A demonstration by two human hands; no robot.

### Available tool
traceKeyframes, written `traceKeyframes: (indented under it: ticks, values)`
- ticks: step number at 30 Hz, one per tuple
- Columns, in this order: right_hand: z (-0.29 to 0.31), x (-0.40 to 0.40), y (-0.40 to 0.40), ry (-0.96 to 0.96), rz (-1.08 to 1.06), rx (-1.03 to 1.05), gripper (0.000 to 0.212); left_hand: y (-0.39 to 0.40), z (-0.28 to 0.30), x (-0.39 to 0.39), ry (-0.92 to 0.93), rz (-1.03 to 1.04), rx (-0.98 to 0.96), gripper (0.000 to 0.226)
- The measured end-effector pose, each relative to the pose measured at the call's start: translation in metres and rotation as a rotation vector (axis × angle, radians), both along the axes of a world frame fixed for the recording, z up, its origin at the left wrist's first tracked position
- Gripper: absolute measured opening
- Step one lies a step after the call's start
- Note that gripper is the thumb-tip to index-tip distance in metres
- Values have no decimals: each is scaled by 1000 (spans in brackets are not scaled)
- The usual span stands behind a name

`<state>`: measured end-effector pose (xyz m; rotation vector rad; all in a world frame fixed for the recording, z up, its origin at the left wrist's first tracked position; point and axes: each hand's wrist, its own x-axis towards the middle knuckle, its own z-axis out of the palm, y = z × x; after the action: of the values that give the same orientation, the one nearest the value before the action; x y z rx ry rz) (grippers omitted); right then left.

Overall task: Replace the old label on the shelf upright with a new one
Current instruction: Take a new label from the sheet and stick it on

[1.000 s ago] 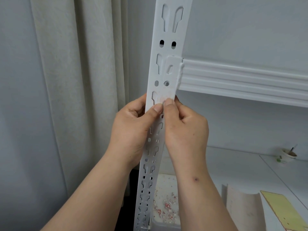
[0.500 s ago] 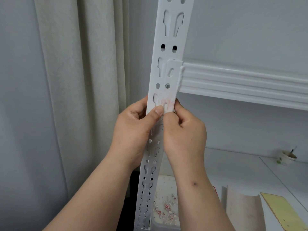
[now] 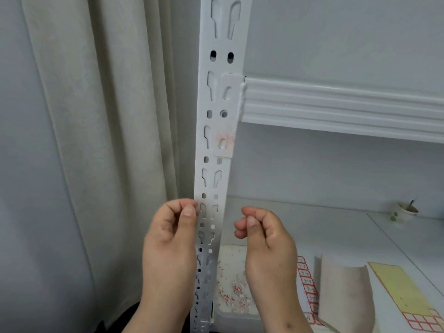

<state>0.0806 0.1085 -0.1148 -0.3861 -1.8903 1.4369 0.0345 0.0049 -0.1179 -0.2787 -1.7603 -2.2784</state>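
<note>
I see the white shelf upright running up the middle of the frame, with the shelf beam hooked into it at upper right. The old label residue, a faint pinkish-red smear on the beam's bracket tab, sits at frame centre, well above both of my hands. My left hand is just left of the upright, low in the frame, its grip closed with thumb pressed to curled fingertips; whether a scrap is pinched there I cannot tell. My right hand is just right of the upright, fingers curled in, apparently holding nothing. Below, a tray holds red-and-white label scraps, and a sheet of new labels lies beside it on the desk.
</note>
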Motion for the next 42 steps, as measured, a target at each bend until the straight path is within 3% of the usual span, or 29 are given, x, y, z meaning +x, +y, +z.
traceKeyframes:
  ticks: [7, 11, 14, 17, 20, 24, 27, 30, 32, 34, 37, 39, 42]
  values:
    - [-26, 11, 10, -204, 89, 34, 21, 13, -21, 21, -18, -203, -171, 30]
    - [-40, 17, 18, -304, 104, 94, 19, 23, -31, 26, -131, -280, -291, 38]
    - [-46, 21, 23, -332, 78, 116, 25, 30, -37, 24, -185, -284, -344, 29]
    - [-52, 22, 31, -377, 38, 158, 18, 33, -43, 24, -234, -297, -366, 27]
    - [-58, 27, 38, -402, 29, 165, 33, 35, -47, 26, -259, -290, -384, 33]
    - [-67, 34, 43, -440, 47, 26, 23, 37, -52, 27, -248, -327, -363, 25]
    - [-80, 33, 44, -469, 51, 40, 19, 40, -60, 28, -246, -375, -408, 21]
    - [-86, 32, 47, -457, 32, 98, 38, 45, -67, 31, -301, -397, -462, 34]
    - [-88, 31, 50, -481, 9, 86, 31, 48, -69, 31, -318, -391, -494, 41]
    - [-90, 31, 52, -481, -11, 24, 20, 48, -69, 31, -314, -384, -467, 36]
    - [-96, 33, 54, -467, -13, 4, 21, 49, -70, 32, -310, -407, -430, 22]
    - [-101, 34, 54, -495, 6, 46, 17, 50, -75, 32, -316, -415, -462, 22]
    - [-106, 34, 55, -507, 29, 90, 27, 52, -78, 32, -339, -416, -492, 27]
